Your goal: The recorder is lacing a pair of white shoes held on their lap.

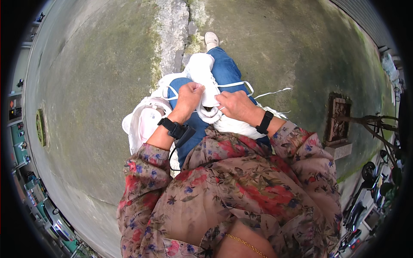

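A white lace-up shoe (201,64) lies across my lap, its toe pointing away from me and its opening near me. On its left side, my left hand (188,99) is closed, with thumb and fingertips pinching the edge beside the tongue (210,95). My right hand (237,104) is closed on the opposite edge, close to the shoe's collar. Whether a lace lies between the fingertips is hidden. A loose white shoelace (235,83) loops out to the right over my jeans, and another loop shows left of my left hand.
White shoes or a white bag (148,118) rest against my left side. A bundle of white laces (238,127) lies on my right thigh. Mossy concrete (107,86) surrounds me, with a brick-edged planter (340,120) at right. Parked scooters (365,189) stand at the lower right.
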A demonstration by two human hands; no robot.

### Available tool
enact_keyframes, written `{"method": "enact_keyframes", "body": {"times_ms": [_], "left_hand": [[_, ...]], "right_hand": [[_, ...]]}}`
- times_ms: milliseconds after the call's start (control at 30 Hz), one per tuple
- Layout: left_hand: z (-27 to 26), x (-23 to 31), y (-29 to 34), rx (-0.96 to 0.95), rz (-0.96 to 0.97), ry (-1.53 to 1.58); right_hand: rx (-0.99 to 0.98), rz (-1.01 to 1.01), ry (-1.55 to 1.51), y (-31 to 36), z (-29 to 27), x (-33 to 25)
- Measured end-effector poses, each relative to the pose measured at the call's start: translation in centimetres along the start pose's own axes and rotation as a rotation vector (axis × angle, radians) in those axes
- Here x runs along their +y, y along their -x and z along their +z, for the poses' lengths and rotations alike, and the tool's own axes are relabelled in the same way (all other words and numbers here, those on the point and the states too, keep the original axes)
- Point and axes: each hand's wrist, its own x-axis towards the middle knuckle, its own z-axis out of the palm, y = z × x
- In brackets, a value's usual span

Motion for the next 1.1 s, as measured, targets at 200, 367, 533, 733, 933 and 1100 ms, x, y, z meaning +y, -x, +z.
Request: {"method": "enact_keyframes", "body": {"times_ms": [200, 367, 533, 733, 933, 1100], "left_hand": [[0.1, -0.1, -0.7, -0.089, 0.054, -0.005], [-0.2, 0.2, 0.0, 0.126, 0.522, -0.603], [0.8, 1.5, 0.5, 0.130, 0.445, -0.494], [0.2, 1.6, -0.1, 0.064, 0.321, -0.354], [-0.8, 5.3, -0.5, -0.083, 0.602, -0.851], [-2.5, 13.4, -1.3, -0.261, 0.471, -0.127]], "right_hand": [[-0.047, -0.005, -0.033, -0.3, -0.6, -0.3], [0.040, 0.162, -0.421, -0.7, -0.6, 1.4], [0.170, 0.434, -0.667, -2.6, 1.0, 1.8], [0.114, 0.500, -0.682, -3.8, 1.1, 2.0], [0.069, 0.590, -1.886, -4.8, -6.4, 3.2], [0.150, 0.549, -1.790, -5.7, -9.0, 2.6]]}}
